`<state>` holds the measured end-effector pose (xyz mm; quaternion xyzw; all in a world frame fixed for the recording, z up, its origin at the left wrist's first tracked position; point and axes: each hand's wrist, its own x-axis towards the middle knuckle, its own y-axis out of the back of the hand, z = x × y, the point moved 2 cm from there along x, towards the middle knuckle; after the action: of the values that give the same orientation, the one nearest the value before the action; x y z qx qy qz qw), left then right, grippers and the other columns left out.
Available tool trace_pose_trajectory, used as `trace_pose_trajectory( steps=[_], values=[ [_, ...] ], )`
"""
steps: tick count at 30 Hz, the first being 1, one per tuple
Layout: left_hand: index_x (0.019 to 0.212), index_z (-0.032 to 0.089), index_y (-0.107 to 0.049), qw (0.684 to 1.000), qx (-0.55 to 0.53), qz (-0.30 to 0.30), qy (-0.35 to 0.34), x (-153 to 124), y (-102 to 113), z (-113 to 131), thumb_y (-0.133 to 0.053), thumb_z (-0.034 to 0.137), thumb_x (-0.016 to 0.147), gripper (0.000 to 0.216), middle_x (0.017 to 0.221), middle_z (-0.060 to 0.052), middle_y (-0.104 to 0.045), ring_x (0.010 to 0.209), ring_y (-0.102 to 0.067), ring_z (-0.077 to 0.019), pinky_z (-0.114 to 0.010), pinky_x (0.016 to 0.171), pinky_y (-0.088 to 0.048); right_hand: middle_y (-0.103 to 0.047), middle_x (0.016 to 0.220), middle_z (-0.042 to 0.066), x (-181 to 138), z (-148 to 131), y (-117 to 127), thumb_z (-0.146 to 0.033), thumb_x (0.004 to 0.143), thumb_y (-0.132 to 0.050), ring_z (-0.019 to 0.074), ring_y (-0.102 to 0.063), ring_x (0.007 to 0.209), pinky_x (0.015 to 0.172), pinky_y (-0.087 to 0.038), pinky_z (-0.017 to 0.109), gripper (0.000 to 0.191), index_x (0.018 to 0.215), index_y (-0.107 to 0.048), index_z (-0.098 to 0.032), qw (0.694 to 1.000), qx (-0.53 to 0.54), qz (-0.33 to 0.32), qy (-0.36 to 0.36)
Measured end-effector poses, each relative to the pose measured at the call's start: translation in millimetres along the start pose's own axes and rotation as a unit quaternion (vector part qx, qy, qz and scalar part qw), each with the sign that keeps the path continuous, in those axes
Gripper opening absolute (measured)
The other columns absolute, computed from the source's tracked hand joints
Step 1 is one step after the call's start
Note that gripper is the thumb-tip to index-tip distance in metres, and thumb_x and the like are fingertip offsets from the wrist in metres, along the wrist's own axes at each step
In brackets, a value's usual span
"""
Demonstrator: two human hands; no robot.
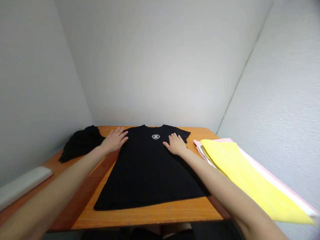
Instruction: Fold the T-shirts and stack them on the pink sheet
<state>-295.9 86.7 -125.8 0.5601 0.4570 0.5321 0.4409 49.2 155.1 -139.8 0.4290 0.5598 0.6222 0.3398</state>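
A black T-shirt (150, 170) with a small white round emblem on its chest lies spread on the table, its neckline toward the back wall and its hem near the front edge. At the shirt's left shoulder side, my left hand (115, 139) has its fingers stretched out, the fingertips at the sleeve. My right hand (175, 144) rests on the right part of the chest, beside the emblem, with its fingers extended. Neither hand grips anything. Part of the right side of the shirt is hidden under my right forearm.
A crumpled black garment (81, 143) lies at the back left of the wooden table (150, 215). Folded yellow, white and pink clothes (250, 176) are stacked on the right, overhanging the front edge. A long white object (25, 185) lies at the left. Walls enclose the back and sides.
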Motion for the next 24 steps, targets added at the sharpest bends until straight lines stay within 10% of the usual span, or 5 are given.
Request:
trace_pose_trajectory(
  steps=[5, 24],
  values=[
    [0.151, 0.026, -0.029, 0.997, -0.049, -0.06, -0.016, -27, -27, 72, -0.017, 0.066, 0.093, 0.072, 0.16, -0.006, -0.018, 0.148, -0.014, -0.0249, -0.048, 0.117, -0.016, -0.01, 0.159, 0.017, -47, -4, -13, -0.069, 0.094, -0.022, 0.0278, -0.007, 0.147, 0.117, -0.007, 0.045, 0.087, 0.152, -0.019, -0.004, 0.995, 0.046, -0.078, -0.039],
    [0.152, 0.018, -0.024, 0.997, -0.05, -0.066, -0.002, -71, -29, 52, -0.023, 0.058, 0.094, 0.071, 0.159, -0.012, -0.018, 0.147, -0.017, -0.0277, -0.049, 0.117, -0.016, -0.009, 0.159, 0.011, -101, -32, -4, -0.071, 0.092, -0.016, 0.0316, -0.002, 0.146, 0.117, -0.002, 0.049, 0.088, 0.153, -0.019, -0.008, 0.994, 0.068, -0.049, -0.064]
  ],
)
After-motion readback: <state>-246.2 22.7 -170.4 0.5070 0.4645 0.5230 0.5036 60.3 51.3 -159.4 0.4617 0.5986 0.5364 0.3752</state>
